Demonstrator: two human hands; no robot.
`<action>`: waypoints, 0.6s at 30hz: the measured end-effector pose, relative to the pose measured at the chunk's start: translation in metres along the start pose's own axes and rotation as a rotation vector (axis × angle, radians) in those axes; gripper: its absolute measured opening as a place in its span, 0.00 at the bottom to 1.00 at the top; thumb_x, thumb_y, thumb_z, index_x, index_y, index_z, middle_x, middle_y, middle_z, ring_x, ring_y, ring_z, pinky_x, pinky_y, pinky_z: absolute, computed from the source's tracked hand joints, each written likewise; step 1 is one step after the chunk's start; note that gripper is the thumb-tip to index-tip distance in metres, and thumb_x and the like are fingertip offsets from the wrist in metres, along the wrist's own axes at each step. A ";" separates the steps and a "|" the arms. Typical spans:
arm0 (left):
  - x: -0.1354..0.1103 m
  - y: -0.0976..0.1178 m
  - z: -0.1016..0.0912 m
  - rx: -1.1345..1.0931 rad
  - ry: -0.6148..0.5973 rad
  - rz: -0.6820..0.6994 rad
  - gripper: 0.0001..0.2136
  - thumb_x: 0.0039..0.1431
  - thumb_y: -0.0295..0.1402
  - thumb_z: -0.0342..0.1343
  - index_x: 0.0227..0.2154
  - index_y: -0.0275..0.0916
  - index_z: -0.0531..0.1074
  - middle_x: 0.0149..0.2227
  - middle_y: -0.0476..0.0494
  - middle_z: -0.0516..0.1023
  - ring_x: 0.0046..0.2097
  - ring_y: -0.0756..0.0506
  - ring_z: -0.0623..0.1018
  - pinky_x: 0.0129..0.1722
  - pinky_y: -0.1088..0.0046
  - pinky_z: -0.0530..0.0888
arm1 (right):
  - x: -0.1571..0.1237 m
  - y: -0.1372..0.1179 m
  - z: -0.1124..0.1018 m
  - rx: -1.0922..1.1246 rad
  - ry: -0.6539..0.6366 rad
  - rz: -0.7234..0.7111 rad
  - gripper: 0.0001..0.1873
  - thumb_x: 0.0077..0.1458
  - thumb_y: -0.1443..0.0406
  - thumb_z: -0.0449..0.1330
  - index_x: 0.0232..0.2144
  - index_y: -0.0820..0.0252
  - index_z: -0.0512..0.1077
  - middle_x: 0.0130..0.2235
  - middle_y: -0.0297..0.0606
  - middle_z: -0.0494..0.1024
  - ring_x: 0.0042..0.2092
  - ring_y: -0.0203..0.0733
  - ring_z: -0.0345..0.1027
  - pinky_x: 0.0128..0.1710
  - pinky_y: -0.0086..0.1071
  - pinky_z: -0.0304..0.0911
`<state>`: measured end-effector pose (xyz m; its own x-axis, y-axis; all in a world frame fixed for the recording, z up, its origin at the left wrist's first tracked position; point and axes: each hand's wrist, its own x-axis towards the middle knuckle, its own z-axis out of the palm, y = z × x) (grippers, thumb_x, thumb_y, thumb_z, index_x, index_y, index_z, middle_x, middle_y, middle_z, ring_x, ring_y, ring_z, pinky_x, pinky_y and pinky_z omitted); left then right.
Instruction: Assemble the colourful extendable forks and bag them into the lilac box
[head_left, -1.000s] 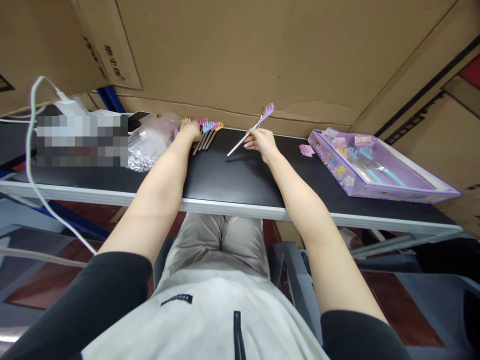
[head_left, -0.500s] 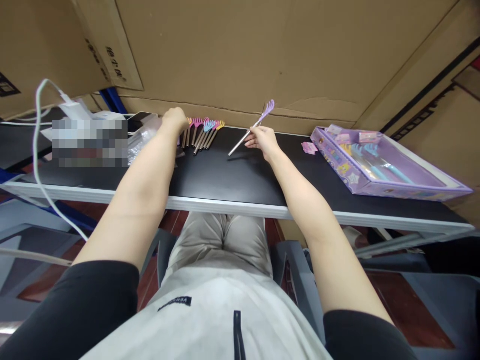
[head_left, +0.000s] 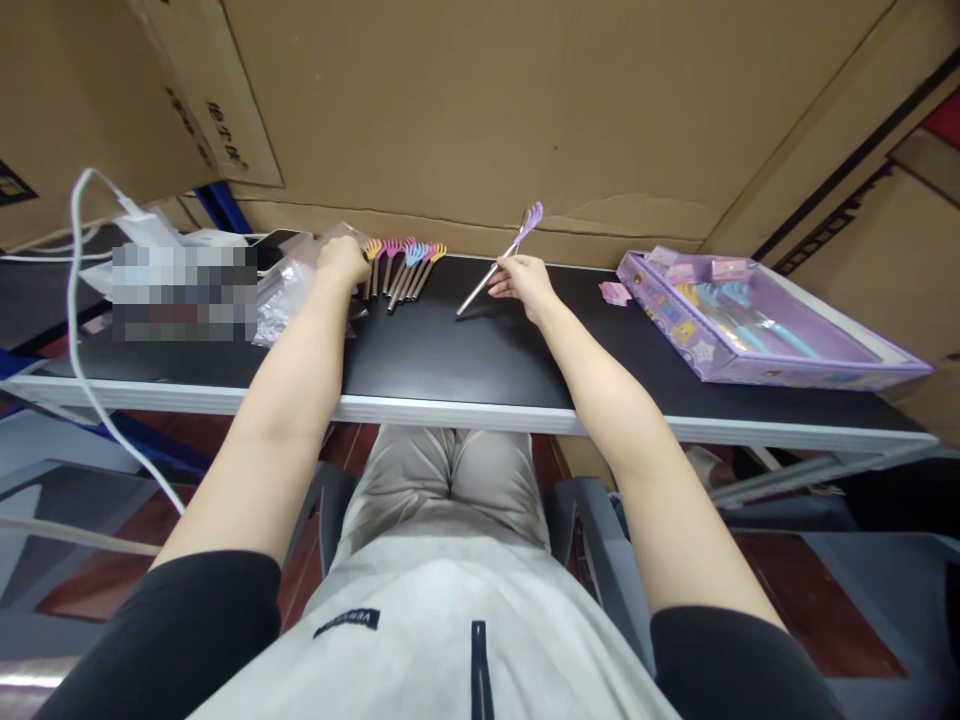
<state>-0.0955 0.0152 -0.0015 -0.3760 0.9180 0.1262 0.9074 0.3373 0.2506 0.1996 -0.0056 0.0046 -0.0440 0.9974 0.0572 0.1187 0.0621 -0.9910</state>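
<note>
My right hand (head_left: 526, 284) pinches the metal shaft of a back scratcher (head_left: 487, 282) with a purple claw head. The scratcher is tilted, its claw up and to the right, its lower end close to the tabletop. On the left, my left hand (head_left: 343, 262) is closed on a clear plastic bag (head_left: 352, 233), whose film shows above the knuckles; the fingertips are hidden. Just right of that hand lie several back scratchers (head_left: 405, 272) with yellow, pink and blue claws, side by side. More clear plastic bags (head_left: 281, 300) are heaped beside the left forearm.
A purple display box (head_left: 694, 355) holding wrapped scratchers sits at the right. Near its left side lies a small pink packet (head_left: 615, 293). A white cable (head_left: 75, 270) with a plug hangs over the left end of the black table (head_left: 457, 365). Cardboard (head_left: 480, 120) stands behind.
My left hand has shifted slightly left and down, and clear film now shows above it. The right hand holds the purple scratcher almost unchanged. The view has tilted a little.
</note>
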 end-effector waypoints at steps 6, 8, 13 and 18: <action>-0.004 -0.005 -0.005 0.056 -0.067 0.017 0.27 0.53 0.23 0.61 0.58 0.24 0.77 0.62 0.22 0.78 0.63 0.30 0.77 0.63 0.61 0.75 | -0.001 -0.002 0.001 0.015 -0.004 -0.005 0.14 0.71 0.69 0.55 0.30 0.58 0.67 0.23 0.30 0.74 0.21 0.31 0.70 0.29 0.24 0.71; -0.004 -0.006 -0.001 0.045 -0.063 0.006 0.27 0.55 0.24 0.59 0.59 0.25 0.76 0.62 0.22 0.78 0.64 0.29 0.77 0.63 0.60 0.74 | -0.001 -0.001 0.001 0.014 -0.004 -0.006 0.14 0.71 0.69 0.55 0.30 0.58 0.67 0.22 0.30 0.74 0.21 0.31 0.70 0.29 0.24 0.71; -0.003 -0.003 0.007 0.019 -0.027 0.058 0.27 0.55 0.27 0.57 0.60 0.26 0.76 0.62 0.21 0.78 0.64 0.28 0.76 0.64 0.58 0.74 | 0.001 0.001 0.000 0.012 -0.007 -0.012 0.12 0.69 0.68 0.59 0.31 0.58 0.67 0.23 0.30 0.74 0.22 0.32 0.70 0.31 0.26 0.73; -0.006 0.003 0.008 -0.014 0.014 0.070 0.26 0.60 0.29 0.54 0.61 0.26 0.75 0.62 0.21 0.77 0.64 0.27 0.77 0.65 0.54 0.73 | -0.001 0.000 0.001 -0.007 0.005 -0.007 0.13 0.70 0.69 0.56 0.30 0.58 0.68 0.23 0.32 0.75 0.22 0.33 0.69 0.34 0.30 0.75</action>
<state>-0.0887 0.0123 -0.0094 -0.3142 0.9363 0.1573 0.9291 0.2691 0.2537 0.1982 -0.0067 0.0048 -0.0403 0.9971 0.0651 0.1249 0.0697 -0.9897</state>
